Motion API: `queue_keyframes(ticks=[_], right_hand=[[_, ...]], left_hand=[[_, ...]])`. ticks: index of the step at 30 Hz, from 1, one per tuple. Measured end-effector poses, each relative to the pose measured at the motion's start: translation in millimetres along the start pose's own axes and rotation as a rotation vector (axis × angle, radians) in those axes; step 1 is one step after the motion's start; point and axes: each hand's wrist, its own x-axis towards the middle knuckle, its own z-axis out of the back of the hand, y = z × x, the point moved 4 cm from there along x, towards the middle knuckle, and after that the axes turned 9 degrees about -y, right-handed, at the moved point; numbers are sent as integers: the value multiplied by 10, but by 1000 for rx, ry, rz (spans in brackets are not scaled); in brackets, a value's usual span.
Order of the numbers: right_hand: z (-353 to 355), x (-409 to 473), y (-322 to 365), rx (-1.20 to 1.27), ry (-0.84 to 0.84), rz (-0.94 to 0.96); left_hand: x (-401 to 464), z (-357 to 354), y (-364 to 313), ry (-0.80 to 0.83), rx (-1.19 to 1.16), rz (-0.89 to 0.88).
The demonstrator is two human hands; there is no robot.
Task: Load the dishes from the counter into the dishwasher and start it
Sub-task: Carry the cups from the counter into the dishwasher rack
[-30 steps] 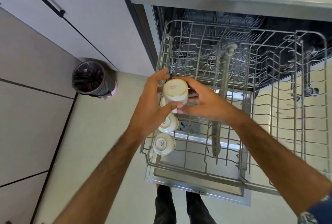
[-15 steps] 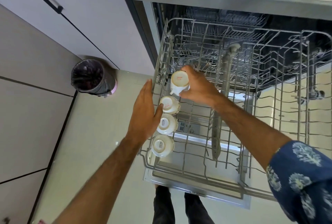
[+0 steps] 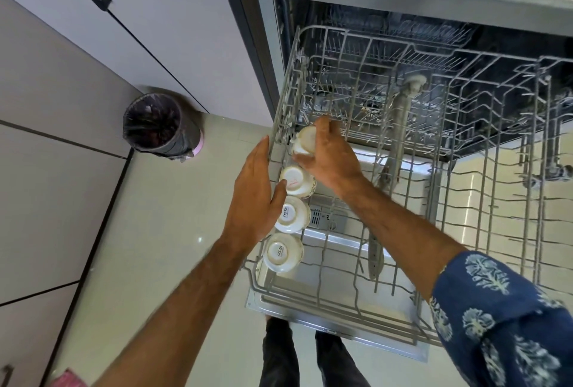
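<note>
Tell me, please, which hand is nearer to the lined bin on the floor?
The left hand, hovering beside the rack's left edge, is nearer the bin; the right hand holds a cup inside the rack, farther away.

Four cream-white ceramic cups [image 3: 286, 254] are sitting upside down in a grey wire dishwasher rack [image 3: 465, 200], two showing dark lettering on their bases. A navy-blue sleeve with a pale leaf print [image 3: 496, 309] is showing beside a pink-based bin lined in black [image 3: 161, 126].
</note>
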Motion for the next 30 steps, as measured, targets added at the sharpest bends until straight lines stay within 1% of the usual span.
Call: queue_keyframes(ticks=[4, 6, 8, 12, 15, 19, 21, 25, 30], right_hand=[[33, 71, 32, 88, 165, -35], [86, 81, -11, 131, 219, -49], [119, 82, -37, 132, 240, -38], [113, 119, -24, 52, 235, 42], [116, 146, -33, 80, 264, -2], [215, 73, -49, 80, 290, -61], [337, -31, 1, 78, 291, -70], [624, -385, 249, 31, 301, 1], [1158, -930, 1108, -45, 286, 173]], left_hand=[[0, 11, -16, 3, -14, 16], [-1, 13, -32, 2, -26, 19], [0, 17, -41, -2, -29, 21], [-6, 26, -54, 2, -44, 27], [-3, 43, -66, 19, -33, 39], [-21, 118, -53, 80, 94, 11], [-87, 238, -53, 119, 174, 3], [-266, 638, -122, 153, 324, -17], [-555, 1540, -354, 126, 468, 0]])
